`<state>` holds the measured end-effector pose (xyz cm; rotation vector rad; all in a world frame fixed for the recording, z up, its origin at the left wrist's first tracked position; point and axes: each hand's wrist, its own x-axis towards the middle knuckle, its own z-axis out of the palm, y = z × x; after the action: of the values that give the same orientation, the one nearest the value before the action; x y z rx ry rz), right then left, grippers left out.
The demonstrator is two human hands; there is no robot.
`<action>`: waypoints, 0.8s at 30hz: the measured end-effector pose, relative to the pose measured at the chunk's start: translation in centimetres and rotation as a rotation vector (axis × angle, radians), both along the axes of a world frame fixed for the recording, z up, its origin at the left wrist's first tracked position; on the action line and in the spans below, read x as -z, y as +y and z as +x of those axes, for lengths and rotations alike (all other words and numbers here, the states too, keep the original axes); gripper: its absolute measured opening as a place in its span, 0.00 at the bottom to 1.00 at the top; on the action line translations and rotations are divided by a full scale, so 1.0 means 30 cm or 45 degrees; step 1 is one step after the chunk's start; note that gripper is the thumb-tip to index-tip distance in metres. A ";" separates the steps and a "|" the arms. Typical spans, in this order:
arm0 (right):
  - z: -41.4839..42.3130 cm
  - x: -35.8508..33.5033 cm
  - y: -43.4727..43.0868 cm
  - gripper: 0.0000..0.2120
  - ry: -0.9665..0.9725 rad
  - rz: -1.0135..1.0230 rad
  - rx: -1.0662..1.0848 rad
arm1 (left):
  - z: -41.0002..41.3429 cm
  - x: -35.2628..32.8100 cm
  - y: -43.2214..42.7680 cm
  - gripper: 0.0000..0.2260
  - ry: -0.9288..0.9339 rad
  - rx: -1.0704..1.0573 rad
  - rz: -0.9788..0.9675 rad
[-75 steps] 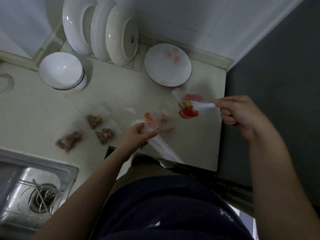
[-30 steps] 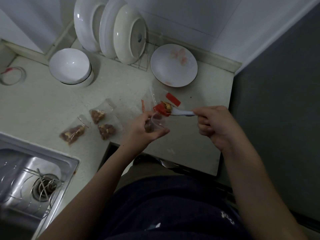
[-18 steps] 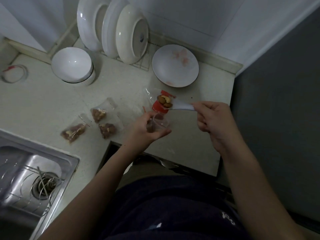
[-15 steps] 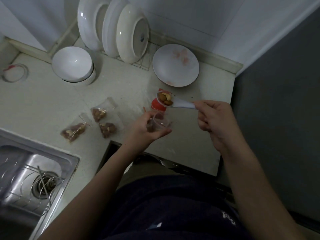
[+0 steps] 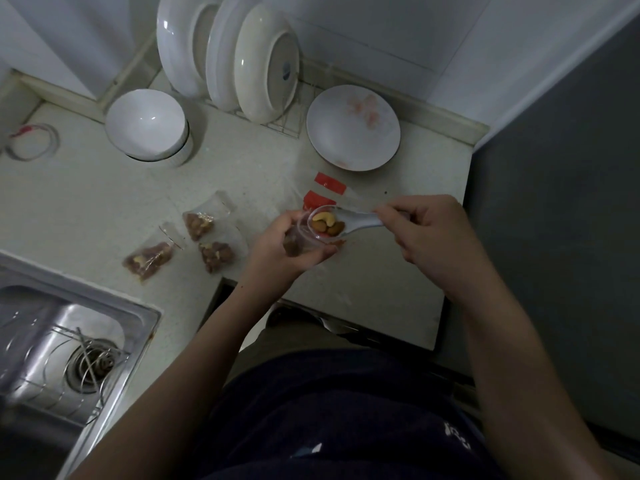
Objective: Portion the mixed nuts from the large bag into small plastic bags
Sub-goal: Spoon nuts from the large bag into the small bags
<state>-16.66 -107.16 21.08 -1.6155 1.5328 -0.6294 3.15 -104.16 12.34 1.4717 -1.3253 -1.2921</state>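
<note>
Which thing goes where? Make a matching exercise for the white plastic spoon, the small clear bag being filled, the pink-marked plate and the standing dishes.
1 white plastic spoon
2 small clear plastic bag being filled
3 round white pink-marked plate
4 three white dishes

A held by left hand
B flat on counter
C held by right hand
D upright in wire rack

Pairs: 1-C, 2-A, 3-B, 4-D

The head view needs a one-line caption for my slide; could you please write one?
Right hand holds a spoon of nuts over the small bag gripped by the left hand.
</note>
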 end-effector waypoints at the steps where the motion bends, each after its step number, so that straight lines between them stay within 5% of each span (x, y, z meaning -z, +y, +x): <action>1: 0.005 -0.004 0.003 0.15 0.107 -0.090 -0.077 | 0.000 -0.001 0.001 0.20 0.007 -0.002 0.005; 6: 0.018 -0.029 0.018 0.10 0.333 -0.416 -0.342 | -0.006 -0.013 0.003 0.23 0.000 0.037 0.001; 17: -0.022 -0.044 -0.006 0.10 0.298 -0.664 -0.018 | 0.028 0.010 0.010 0.16 0.027 -0.009 -0.016; 24: 0.022 -0.033 -0.025 0.13 0.501 -0.829 -0.189 | 0.072 0.039 0.019 0.20 0.033 -0.056 0.060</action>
<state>-16.00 -107.92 22.08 -2.4390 1.5435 -0.8162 5.32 -103.60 11.17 1.5036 -1.2467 -1.3176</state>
